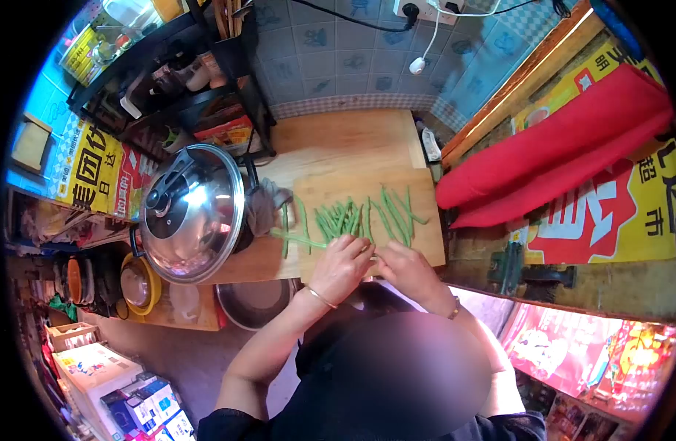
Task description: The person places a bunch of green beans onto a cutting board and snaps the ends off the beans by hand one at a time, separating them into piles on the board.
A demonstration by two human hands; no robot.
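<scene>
My left hand [342,266] is closed at the near edge of the cutting board [419,253], and a pale green bean [297,238] sticks out to its left. Fingertip to fingertip with it, my right hand [408,270] is pinched closed; what lies between its fingers is hidden. Just beyond my hands lies a pile of cut green bean pieces [339,217]. Several long green beans [397,213] rest to the right of the pile, and others lie at the left side of the board.
A large lidded pot [192,213] with a grey cloth [270,206] at its side stands on the left. A black rack [235,81] rises behind it. At right lies a red cloth [551,154]. A pan [257,300] sits below the counter edge.
</scene>
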